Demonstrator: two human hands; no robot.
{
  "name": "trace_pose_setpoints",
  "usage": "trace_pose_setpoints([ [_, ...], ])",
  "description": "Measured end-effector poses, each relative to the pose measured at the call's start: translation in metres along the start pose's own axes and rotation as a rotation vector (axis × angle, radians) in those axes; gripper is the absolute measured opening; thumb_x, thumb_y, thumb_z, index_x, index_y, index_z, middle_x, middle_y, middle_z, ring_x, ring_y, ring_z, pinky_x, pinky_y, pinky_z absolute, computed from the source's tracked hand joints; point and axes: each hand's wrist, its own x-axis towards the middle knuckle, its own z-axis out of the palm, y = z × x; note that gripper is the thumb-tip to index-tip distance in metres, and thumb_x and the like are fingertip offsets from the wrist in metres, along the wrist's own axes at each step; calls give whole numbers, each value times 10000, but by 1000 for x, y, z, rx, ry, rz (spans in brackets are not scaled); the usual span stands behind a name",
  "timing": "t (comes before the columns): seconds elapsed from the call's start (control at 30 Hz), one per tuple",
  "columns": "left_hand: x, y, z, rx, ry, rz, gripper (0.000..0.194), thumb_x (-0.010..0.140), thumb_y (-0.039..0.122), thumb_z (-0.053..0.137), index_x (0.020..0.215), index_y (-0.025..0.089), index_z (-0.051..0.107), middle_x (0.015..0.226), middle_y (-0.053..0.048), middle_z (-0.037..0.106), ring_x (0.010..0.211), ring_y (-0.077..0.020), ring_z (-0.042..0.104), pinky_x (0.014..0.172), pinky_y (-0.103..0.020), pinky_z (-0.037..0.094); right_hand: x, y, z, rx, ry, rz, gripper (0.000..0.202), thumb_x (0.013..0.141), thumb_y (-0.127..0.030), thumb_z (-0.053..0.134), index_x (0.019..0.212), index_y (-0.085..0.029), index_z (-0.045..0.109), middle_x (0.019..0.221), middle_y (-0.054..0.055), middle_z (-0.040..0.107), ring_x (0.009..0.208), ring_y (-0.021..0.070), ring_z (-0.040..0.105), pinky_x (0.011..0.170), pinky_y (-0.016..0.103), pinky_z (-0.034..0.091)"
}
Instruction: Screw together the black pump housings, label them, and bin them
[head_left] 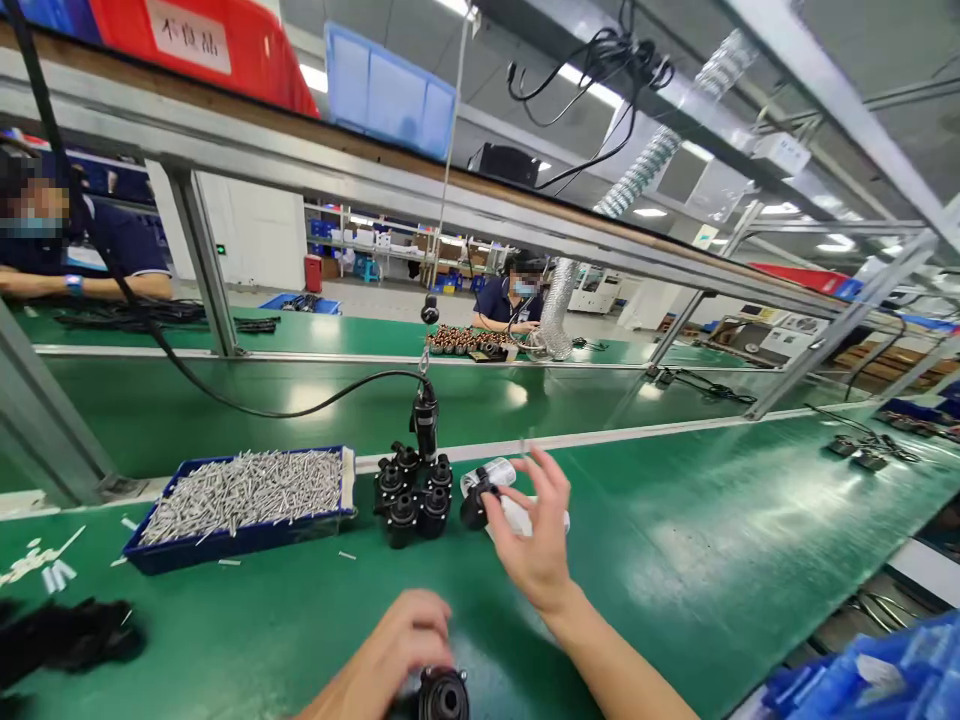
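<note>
My left hand (409,640), slightly blurred, is curled at the bottom centre, its fingers around the back of a black round part (444,695). Farther right, my right hand (536,525) has its thumb and index finger on a small black part (476,505), with the other fingers raised. Behind that part lie a clear plastic cup (489,475) and a white item partly hidden by my hand. A cluster of black round parts (412,500) stands on the green bench, just below a hanging black electric screwdriver (425,425).
A blue tray (225,545) of silvery screws sits at the left. Black parts (67,640) lie at the lower left near white bits. A cable droops to the screwdriver. Metal posts (202,260) and a shelf with bins rise ahead. Two people sit beyond. Blue bags (877,670) are lower right.
</note>
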Motion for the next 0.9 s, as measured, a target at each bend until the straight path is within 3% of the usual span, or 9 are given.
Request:
trace_pose_setpoints([
  [0.1, 7, 0, -10, 75, 211, -131, 269, 1073, 350, 568, 1332, 281, 591, 1334, -138, 596, 1262, -294, 601, 1103, -460, 548, 0, -11, -6, 90, 20, -16, 644, 964, -142, 712, 1496, -397, 455, 1567, 106, 389, 1283, 241, 607, 915, 414, 705],
  [0.2, 19, -7, -11, 19, 343, -331, 353, 996, 249, 639, 1341, 273, 571, 1371, -126, 597, 1294, -289, 607, 1035, -441, 612, -8, -17, 0, 356, -137, 269, 578, 997, -240, 690, 1499, -361, 432, 1539, 135, 442, 1294, 244, 602, 888, 383, 694],
  [0.3, 27, -7, -9, -118, 291, -429, 542, 908, 227, 721, 1416, 270, 536, 1453, -133, 583, 1319, -299, 620, 1049, -445, 612, -18, -21, 11, 603, -260, 459, 578, 992, -341, 714, 1495, -335, 430, 1521, 147, 490, 1298, 269, 614, 1015, 471, 636],
  [0.4, 27, 1, -10, -178, 216, -380, 566, 898, 201, 723, 1435, 257, 552, 1531, -156, 531, 1271, -284, 658, 1025, -394, 617, -26, -25, 21, 705, -303, 503, 566, 990, -376, 718, 1483, -337, 444, 1500, 130, 513, 1316, 272, 606, 1133, 529, 549],
  [0.5, 26, 6, -11, -140, 254, -330, 498, 884, 170, 720, 1362, 239, 600, 1519, -159, 520, 1301, -287, 637, 1011, -356, 611, -29, -29, 22, 608, -277, 534, 538, 969, -365, 745, 1435, -334, 479, 1416, 116, 550, 1270, 252, 601, 992, 426, 611],
  [0.6, 26, 5, -11, -95, 360, -352, 499, 861, 153, 718, 1333, 247, 586, 1397, -125, 584, 1202, -250, 676, 959, -333, 616, -27, -32, 16, 557, -268, 588, 496, 950, -362, 776, 1364, -307, 507, 1195, 83, 640, 992, 191, 651, 784, 314, 585],
  [0.7, 29, 4, -10, -45, 431, -378, 522, 841, 165, 741, 1327, 267, 581, 1312, -92, 602, 1109, -225, 691, 852, -290, 619, -22, -39, 9, 691, -380, 701, 541, 939, -424, 795, 1352, -281, 477, 885, 6, 650, 728, 144, 596, 650, 269, 503],
  [0.8, 30, 4, -10, 4, 444, -357, 490, 844, 173, 752, 1300, 283, 612, 1347, -92, 558, 1145, -236, 670, 803, -268, 617, -19, -47, 6, 792, -518, 846, 631, 887, -468, 849, 1342, -250, 470, 818, -16, 642, 618, 105, 514, 586, 240, 423],
  [0.9, 30, 5, -10, 17, 443, -327, 491, 856, 163, 745, 1310, 300, 617, 1355, -94, 535, 1183, -244, 655, 793, -259, 622, -18, -53, 6, 828, -574, 966, 710, 836, -469, 895, 1346, -224, 466, 782, -27, 646, 574, 79, 476, 575, 227, 388],
])
